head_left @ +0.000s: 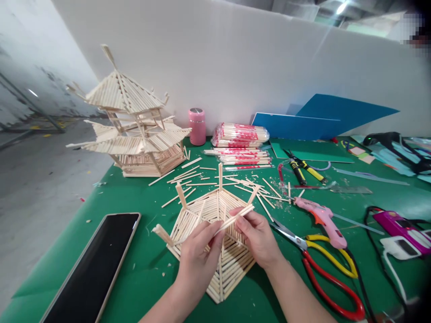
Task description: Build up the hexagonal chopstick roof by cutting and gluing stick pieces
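Note:
Both my hands hold one thin wooden stick [235, 217] over a hexagonal roof piece made of sticks [215, 264] that lies on the green mat. My left hand [198, 255] pinches the stick's near end. My right hand [257, 237] pinches it nearer the far end, fingers closed. The roof piece has short posts standing up at its corners.
A finished stick pagoda [134, 130] stands at back left. A dark tablet [94, 269] lies at front left. Loose sticks, wrapped chopstick packs [240, 134], a pink jar [197, 126], red-yellow scissors [323, 264], a pink glue gun [323, 220] and pliers [305, 168] lie to the right.

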`<state>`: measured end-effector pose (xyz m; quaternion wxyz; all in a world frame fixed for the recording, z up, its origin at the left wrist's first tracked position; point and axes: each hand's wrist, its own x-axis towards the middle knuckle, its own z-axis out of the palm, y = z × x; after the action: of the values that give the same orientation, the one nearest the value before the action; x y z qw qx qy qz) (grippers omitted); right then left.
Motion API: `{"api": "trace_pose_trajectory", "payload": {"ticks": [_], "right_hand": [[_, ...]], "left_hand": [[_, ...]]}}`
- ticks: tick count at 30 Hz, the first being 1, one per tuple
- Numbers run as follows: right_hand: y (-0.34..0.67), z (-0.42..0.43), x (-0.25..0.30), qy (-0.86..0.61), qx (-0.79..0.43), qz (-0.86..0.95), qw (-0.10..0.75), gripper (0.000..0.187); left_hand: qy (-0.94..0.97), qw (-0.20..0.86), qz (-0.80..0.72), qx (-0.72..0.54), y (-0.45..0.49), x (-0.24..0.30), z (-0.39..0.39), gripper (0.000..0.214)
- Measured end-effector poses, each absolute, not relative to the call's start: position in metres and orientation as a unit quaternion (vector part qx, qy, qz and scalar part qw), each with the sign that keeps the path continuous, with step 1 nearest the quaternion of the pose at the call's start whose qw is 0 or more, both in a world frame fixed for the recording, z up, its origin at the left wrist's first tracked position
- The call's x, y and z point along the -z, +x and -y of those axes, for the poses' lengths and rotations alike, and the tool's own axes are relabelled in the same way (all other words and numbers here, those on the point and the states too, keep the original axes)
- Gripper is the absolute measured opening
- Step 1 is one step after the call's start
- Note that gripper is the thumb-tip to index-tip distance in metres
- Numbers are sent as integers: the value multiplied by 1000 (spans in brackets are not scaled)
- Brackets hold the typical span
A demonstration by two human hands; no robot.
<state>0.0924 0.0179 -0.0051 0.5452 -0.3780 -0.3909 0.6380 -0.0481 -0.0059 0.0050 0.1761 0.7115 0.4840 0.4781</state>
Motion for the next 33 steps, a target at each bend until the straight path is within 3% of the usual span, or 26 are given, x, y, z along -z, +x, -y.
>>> {"api": "trace_pose_trajectory", "payload": {"ticks": [17, 33], "right_hand": [[100, -21, 7, -363, -640, 359, 575, 14], [103, -23, 4, -338, -645, 343, 594, 14]], "left_hand": [[666, 225, -516, -490, -46, -16, 6, 13], [695, 173, -489, -499, -48, -14, 9, 10]]}}
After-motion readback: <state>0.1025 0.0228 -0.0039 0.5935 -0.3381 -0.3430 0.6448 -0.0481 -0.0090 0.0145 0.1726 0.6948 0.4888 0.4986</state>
